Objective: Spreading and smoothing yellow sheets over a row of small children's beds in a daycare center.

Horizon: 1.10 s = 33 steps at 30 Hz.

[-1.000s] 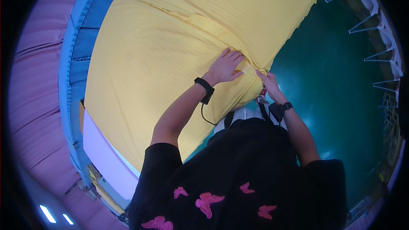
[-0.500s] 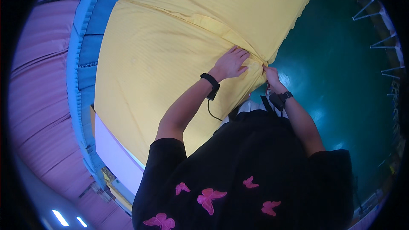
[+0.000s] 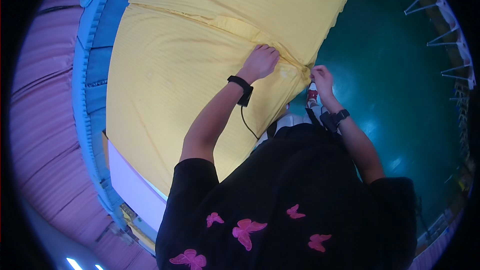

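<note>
A large yellow cloth (image 3: 165, 85) with fine stripes lies spread over a broad flat surface. A raised, puckered seam or fold (image 3: 235, 24) crosses it toward the right edge, where the fabric bunches. My left hand (image 3: 261, 61) rests at this fold with its fingers curled on the fabric; the fingertips are partly hidden. At the bunched right edge, my right hand (image 3: 322, 79) has thumb and fingers drawn together in a pinch against the cloth. Each wrist wears a black band with a small device.
Green floor (image 3: 380, 85) extends on the right, with white-legged frames (image 3: 442, 37) along its far side. Blue padded fabric (image 3: 100, 65) and pink draped fabric (image 3: 50, 105) border the left. A white panel (image 3: 132, 185) sits below the cloth's left edge. My red shoe (image 3: 312, 95) shows below my right hand.
My left hand has shifted slightly up and left, its fingers going from spread flat to curled. My right hand has risen a little at the cloth's edge, its fingers now more visible.
</note>
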Each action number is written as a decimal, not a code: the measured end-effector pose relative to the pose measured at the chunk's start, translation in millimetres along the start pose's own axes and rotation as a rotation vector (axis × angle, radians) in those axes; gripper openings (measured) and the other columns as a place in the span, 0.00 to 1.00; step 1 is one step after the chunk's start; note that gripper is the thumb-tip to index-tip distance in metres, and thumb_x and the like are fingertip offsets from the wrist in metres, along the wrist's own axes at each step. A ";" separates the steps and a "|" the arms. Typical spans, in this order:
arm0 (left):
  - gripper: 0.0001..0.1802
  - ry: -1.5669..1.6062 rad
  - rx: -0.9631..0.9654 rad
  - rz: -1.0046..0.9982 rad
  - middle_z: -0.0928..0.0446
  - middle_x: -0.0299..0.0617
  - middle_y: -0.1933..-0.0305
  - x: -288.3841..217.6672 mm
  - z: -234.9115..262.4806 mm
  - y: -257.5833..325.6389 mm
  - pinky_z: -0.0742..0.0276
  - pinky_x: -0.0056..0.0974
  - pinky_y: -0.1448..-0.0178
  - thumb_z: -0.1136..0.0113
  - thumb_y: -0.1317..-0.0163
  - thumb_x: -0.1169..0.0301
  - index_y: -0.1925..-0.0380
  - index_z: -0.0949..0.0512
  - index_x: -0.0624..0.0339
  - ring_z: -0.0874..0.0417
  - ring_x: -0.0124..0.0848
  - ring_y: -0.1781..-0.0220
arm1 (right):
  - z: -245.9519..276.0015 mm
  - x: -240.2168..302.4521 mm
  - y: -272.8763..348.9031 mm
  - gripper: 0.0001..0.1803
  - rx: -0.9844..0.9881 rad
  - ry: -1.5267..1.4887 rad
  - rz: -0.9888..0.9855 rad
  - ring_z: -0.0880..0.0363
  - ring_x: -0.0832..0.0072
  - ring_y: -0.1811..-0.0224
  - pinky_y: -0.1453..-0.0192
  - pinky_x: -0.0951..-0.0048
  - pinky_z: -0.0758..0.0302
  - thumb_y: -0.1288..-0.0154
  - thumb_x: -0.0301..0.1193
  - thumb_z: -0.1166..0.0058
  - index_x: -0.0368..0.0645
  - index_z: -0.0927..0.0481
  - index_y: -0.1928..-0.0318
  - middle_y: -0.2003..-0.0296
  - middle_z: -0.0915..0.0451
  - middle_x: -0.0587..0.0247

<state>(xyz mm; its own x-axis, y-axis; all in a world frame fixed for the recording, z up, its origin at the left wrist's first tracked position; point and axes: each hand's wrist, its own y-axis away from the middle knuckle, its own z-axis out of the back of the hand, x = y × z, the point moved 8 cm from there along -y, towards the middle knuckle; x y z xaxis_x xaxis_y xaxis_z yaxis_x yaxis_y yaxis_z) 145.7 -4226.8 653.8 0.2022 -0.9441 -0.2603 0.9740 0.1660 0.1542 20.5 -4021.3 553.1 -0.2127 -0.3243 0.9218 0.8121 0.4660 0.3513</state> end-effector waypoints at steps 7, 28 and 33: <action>0.21 0.096 0.163 0.009 0.18 0.50 0.68 -3.4 -5.5 -13.8 0.26 0.51 0.50 0.56 0.29 0.58 0.71 0.20 0.59 0.18 0.47 0.59 | -54.9 27.5 22.1 0.11 0.537 0.013 -0.161 0.21 0.81 0.63 0.59 0.78 0.25 0.34 0.33 0.43 0.37 0.19 0.58 0.66 0.17 0.65; 0.31 0.042 -0.002 0.207 0.22 0.51 0.82 64.8 48.4 23.4 0.25 0.51 0.65 0.57 0.32 0.48 0.81 0.16 0.57 0.20 0.48 0.75 | -64.2 61.9 46.1 0.26 0.916 0.122 -0.350 0.20 0.79 0.62 0.57 0.76 0.25 0.30 0.50 0.48 0.38 0.17 0.51 0.62 0.16 0.62; 0.31 -0.070 -0.033 0.273 0.21 0.53 0.80 57.5 56.4 21.9 0.23 0.50 0.63 0.56 0.32 0.48 0.81 0.17 0.59 0.18 0.48 0.72 | -78.0 91.1 0.1 0.25 0.659 0.144 0.051 0.19 0.73 0.56 0.49 0.73 0.23 0.31 0.46 0.45 0.38 0.21 0.45 0.57 0.17 0.61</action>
<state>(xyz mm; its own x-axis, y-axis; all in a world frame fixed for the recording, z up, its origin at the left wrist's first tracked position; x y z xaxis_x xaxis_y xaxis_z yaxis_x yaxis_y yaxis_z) 172.9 -4293.5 695.9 0.4511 -0.8804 -0.1462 0.8874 0.4250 0.1784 43.6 -4115.0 624.3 -0.0710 -0.3741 0.9247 0.3078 0.8735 0.3770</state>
